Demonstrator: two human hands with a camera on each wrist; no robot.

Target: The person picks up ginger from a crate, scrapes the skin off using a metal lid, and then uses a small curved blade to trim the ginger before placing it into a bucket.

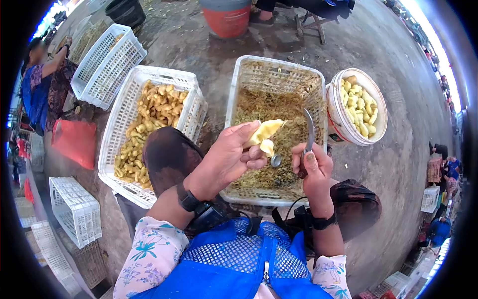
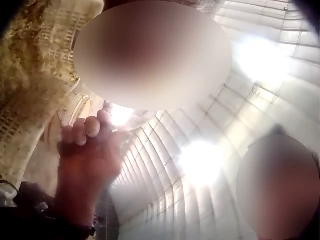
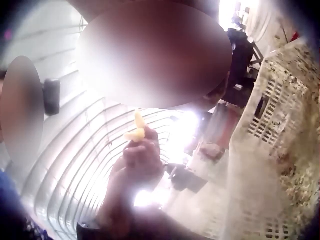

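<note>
My left hand point(image 1: 229, 154) holds a pale yellow, peeled piece of ginger point(image 1: 266, 132) between thumb and fingers. To its right, my right hand point(image 1: 316, 167) grips a knife with a curved blade point(image 1: 311, 130) pointing up, apart from the ginger. A small round metal piece point(image 1: 276, 161) shows just below the ginger; what it belongs to is unclear. Both hands are above a white crate point(image 1: 230, 94) with brown peelings inside. In the right wrist view the left hand point(image 3: 142, 156) holds the ginger point(image 3: 138, 122) up. Curled fingers of a hand point(image 2: 82, 155) show in the left wrist view, the blade unclear.
A white crate point(image 1: 107, 144) of unpeeled ginger stands on the left. At the right is a white bucket point(image 1: 356, 138) of peeled ginger. Farther off are a red bucket point(image 1: 226, 22), stacked crates point(image 1: 102, 74), a red bag point(image 1: 73, 143) and a seated person point(image 1: 37, 99).
</note>
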